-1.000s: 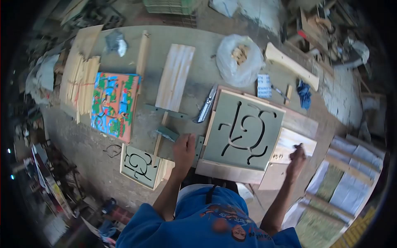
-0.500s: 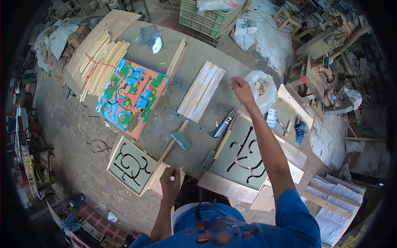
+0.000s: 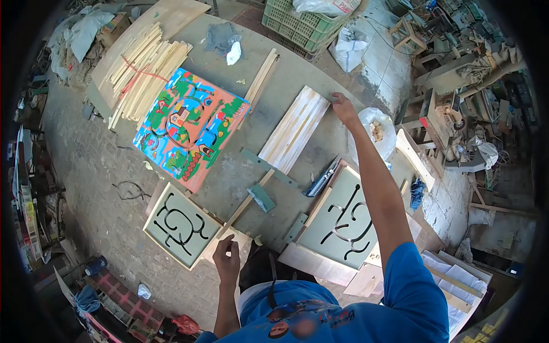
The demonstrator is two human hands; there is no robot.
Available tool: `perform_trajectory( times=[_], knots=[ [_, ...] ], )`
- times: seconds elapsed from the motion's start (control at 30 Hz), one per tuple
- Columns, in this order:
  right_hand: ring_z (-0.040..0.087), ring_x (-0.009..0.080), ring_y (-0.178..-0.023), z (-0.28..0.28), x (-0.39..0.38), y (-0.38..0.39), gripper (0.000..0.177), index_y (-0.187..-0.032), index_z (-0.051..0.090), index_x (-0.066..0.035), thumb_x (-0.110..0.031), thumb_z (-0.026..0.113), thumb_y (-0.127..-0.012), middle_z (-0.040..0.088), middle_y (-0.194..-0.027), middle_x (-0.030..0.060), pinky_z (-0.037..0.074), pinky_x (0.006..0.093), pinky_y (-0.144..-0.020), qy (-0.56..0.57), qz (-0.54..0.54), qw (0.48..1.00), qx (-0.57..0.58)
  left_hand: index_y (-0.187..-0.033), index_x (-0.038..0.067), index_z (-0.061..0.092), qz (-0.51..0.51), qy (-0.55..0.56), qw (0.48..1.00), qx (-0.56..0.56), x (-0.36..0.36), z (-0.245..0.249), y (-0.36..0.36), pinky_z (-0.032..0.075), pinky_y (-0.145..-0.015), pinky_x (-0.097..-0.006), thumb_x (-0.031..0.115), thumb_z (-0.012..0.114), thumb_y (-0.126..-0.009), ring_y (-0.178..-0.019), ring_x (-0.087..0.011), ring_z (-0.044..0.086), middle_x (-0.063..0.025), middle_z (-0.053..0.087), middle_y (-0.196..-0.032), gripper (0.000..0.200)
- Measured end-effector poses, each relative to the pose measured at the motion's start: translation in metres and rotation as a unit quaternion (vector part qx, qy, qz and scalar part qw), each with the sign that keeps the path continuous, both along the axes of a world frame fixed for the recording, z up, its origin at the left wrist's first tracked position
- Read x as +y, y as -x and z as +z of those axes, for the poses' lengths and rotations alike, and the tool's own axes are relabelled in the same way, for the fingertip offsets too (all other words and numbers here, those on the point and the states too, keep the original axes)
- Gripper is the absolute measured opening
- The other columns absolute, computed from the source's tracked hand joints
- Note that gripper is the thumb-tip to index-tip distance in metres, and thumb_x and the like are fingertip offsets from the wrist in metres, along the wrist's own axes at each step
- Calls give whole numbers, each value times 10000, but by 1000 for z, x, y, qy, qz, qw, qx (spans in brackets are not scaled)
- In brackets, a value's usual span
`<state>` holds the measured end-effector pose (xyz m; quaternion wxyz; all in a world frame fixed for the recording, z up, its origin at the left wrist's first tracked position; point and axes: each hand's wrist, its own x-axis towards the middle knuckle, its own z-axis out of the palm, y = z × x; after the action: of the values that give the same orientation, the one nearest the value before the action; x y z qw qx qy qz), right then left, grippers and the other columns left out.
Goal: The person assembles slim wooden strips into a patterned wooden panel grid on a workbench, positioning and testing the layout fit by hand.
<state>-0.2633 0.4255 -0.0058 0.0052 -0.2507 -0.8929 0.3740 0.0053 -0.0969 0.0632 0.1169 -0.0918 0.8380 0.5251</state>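
Observation:
My right hand (image 3: 345, 110) is stretched out over the table, fingers curled together, close to the upper right corner of a striped wooden board (image 3: 294, 130). Anything between those fingers is too small to make out. Just below it is a clear plastic bag (image 3: 384, 134) with small wood pieces (image 3: 376, 131) inside. Near my body, my left hand (image 3: 227, 257) has its thumb and fingers bent into a pinch, its contents hidden. It is beside a framed green panel (image 3: 178, 226) with black curved grooves. A similar grooved panel (image 3: 343, 220) lies to the right, partly behind my forearm.
A colourful painted board (image 3: 191, 128) lies left of centre, beside bundled wooden strips (image 3: 146, 80). A cutter knife (image 3: 322, 178) rests near the right panel. A green block (image 3: 261, 198) sits across a thin wooden bar. Green crates (image 3: 303, 26) stand beyond the table.
My right hand has moved away from the plastic bag toward the striped board's corner. My left hand has shifted slightly down, and the whole view has shifted a little.

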Motion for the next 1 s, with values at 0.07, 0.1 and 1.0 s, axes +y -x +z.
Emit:
perform_trajectory(
  times=[0.07, 0.1, 1.0],
  knots=[
    [605, 397, -1103, -13, 8, -1, 453, -1213, 648, -96, -90, 478, -793, 634, -1142, 254, 455, 412, -983, 25, 31, 999, 25, -1105, -12, 671, -2, 6, 1000, -6, 1, 1, 2, 507, -682, -298, 55, 622, -896, -743, -145, 616, -82, 643, -828, 225],
    [605, 397, -1103, -17, 11, 0, 453, -1213, 648, -96, -90, 478, -793, 634, -1142, 254, 455, 412, -983, 28, 34, 999, 23, -1106, -12, 671, -3, 1, 1000, -6, 2, 0, 4, 507, -679, -298, 52, 624, -895, -746, -144, 614, -80, 644, -831, 225],
    [695, 323, -824, -11, 3, 13, 251, -861, 719, -30, -257, 656, -771, 710, -812, 182, 519, 402, -763, -27, -61, 998, -9, -1101, -15, 677, -14, -32, 999, -14, 22, -4, 18, 506, -727, -292, 41, 628, -896, -766, -144, 627, -93, 670, -854, 218]
  ],
)
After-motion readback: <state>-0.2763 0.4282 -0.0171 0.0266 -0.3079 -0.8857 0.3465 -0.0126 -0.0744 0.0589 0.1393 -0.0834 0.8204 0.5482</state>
